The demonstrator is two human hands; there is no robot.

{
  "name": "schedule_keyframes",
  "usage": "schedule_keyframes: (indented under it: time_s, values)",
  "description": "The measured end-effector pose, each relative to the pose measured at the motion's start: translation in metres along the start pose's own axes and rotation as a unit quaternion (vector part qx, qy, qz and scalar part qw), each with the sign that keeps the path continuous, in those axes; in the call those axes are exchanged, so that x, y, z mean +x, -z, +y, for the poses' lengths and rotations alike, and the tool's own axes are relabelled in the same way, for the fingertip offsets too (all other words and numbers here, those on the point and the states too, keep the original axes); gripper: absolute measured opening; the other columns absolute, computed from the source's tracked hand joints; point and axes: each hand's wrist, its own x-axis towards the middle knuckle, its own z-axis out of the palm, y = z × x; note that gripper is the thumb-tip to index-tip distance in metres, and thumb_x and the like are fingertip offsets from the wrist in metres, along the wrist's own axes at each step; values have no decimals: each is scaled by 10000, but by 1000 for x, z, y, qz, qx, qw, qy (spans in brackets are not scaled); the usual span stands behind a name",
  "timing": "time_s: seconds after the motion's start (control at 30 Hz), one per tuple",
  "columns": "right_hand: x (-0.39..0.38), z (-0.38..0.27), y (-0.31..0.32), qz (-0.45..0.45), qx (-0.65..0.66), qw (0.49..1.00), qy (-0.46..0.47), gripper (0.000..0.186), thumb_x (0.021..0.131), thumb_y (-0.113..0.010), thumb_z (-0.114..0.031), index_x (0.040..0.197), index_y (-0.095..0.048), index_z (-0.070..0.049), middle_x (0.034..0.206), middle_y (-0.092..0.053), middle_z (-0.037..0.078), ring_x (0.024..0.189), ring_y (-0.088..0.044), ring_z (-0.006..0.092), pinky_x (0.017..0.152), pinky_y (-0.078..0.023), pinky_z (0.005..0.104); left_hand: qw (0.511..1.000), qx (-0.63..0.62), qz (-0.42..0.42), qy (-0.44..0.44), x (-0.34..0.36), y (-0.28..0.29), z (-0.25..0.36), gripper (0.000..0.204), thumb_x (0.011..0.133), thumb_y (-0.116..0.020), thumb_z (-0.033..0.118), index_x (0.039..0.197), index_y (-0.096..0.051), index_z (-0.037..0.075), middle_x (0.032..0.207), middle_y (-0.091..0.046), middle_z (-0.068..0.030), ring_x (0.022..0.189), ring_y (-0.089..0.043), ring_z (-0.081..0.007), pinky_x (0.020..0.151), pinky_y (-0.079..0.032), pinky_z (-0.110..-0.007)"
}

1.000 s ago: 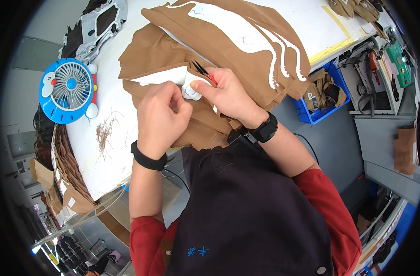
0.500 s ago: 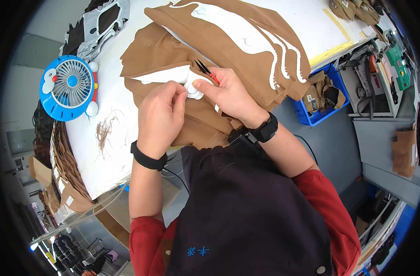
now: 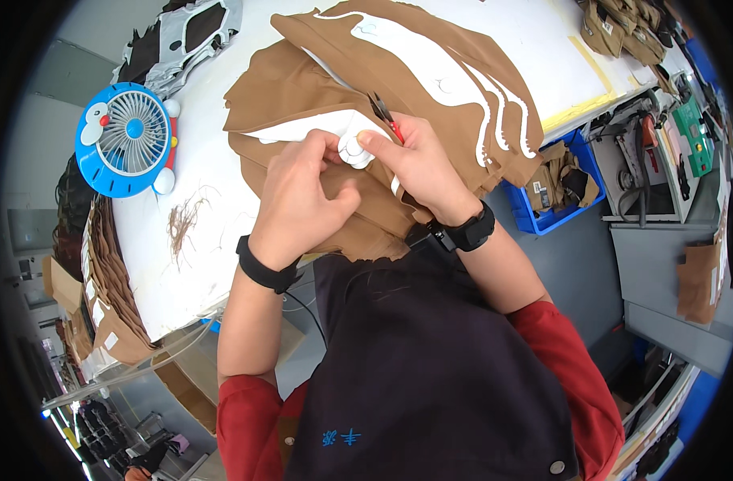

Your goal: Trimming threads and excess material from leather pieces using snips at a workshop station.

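A brown garment piece [image 3: 280, 90] with a white backing layer [image 3: 298, 128] lies in folds before me. My right hand [image 3: 427, 164] pinches a small bunched white piece [image 3: 355, 152] of that layer between thumb and fingers. Tucked in the same hand are red-handled thread snips [image 3: 386, 116], their dark tips pointing up and away. My left hand [image 3: 302, 192] is close beside the white piece, its fingers bent toward it and the thumb held apart. Whether those fingertips touch the piece is hard to see.
A blue and white fan [image 3: 134, 128] stands left on the white table [image 3: 154, 264], near loose brown threads [image 3: 184, 224]. More brown pieces with white shapes [image 3: 431, 64] lie beyond my hands. A blue crate [image 3: 535, 220] of tan items sits right, beside a grey cabinet [image 3: 663, 240].
My left thumb has come away from its fingers, opening the pinch at the white piece. My right hand keeps its hold. The whole view has shifted slightly.
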Motion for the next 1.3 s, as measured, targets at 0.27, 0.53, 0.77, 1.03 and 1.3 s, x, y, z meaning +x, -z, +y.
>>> schedule_keyframes:
  time_s: [0.27,0.53,0.77,1.03,1.3]
  values:
    - [1,5,2,-3,-2,1000,-6,218,946,-631,-140,1064,-658,41,864,-651,-5,770,-530,36,666,-449,237,994,102,-30,-28,-3,5,-11,81,881,-658,83,933,-645,23,849,-634,-61,813,-575,-237,748,-450,-338]
    - [2,9,8,-14,-38,999,-13,218,939,-646,-165,1019,-653,37,845,-648,2,749,-530,46,644,-449,250,995,-65,-31,-63,0,10,-20,77,915,-609,91,924,-632,18,1010,-596,-82,874,-555,-246,823,-431,-333]
    - [-21,-21,-1,106,-356,915,156,268,911,-656,-162,1094,-589,22,755,-599,115,638,-560,195,625,-471,314,970,-198,-128,67,2,17,-32,187,1001,-539,141,1024,-624,-24,975,-631,-18,881,-532,-99,826,-433,-257]
    - [-76,-48,-19,-104,35,994,29,295,1052,-421,-249,1162,-544,-5,712,-475,-12,561,-395,83,510,-333,232,945,-279,-157,66,5,19,-46,204,1015,-540,167,907,-597,4,1095,-663,-61,932,-546,-95,881,-438,-268]
    - [-59,-17,-20,-92,241,912,-320,299,1061,-423,-331,1065,-533,-53,689,-405,-39,547,-328,60,478,-261,232,931,-308,-178,86,4,21,-48,221,1024,-526,175,856,-559,36,1194,-630,-100,997,-541,-103,931,-429,-283]
